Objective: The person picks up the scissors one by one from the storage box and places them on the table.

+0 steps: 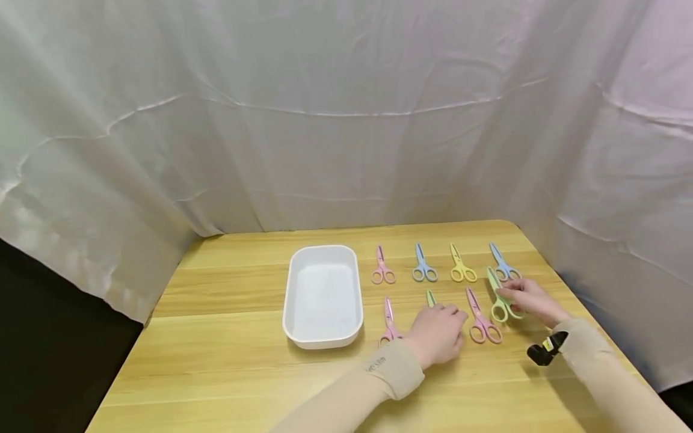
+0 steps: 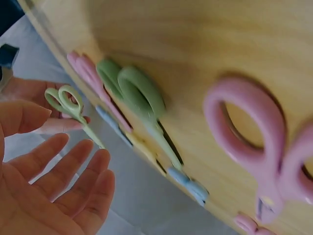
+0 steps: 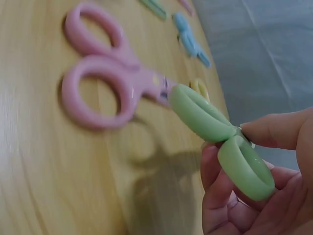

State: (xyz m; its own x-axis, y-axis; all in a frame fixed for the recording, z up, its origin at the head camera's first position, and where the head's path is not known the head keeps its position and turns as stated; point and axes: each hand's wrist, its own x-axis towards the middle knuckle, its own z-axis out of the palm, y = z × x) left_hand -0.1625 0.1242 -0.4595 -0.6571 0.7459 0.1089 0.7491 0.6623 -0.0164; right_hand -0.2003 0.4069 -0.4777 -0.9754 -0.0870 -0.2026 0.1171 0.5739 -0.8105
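Green scissors (image 3: 239,147) are pinched near the pivot between thumb and fingers of my right hand (image 1: 533,300), lifted off the table at the right, as their shadow shows. My left hand (image 1: 440,332) hovers with fingers spread and nothing in them. Beneath it in the head view lies a second pair of green scissors (image 2: 142,93), mostly hidden there but whole in the left wrist view. Pink scissors (image 1: 479,319) lie between the two hands. To the left, other pink scissors (image 1: 390,322) lie partly behind my left wrist.
A white tray (image 1: 287,300) stands left of the scissors. Along the back row lie pink scissors (image 1: 382,267), blue scissors (image 1: 422,264), yellow scissors (image 1: 460,264) and more blue scissors (image 1: 503,263). A grey curtain (image 1: 346,150) hangs behind the wooden table (image 1: 216,361).
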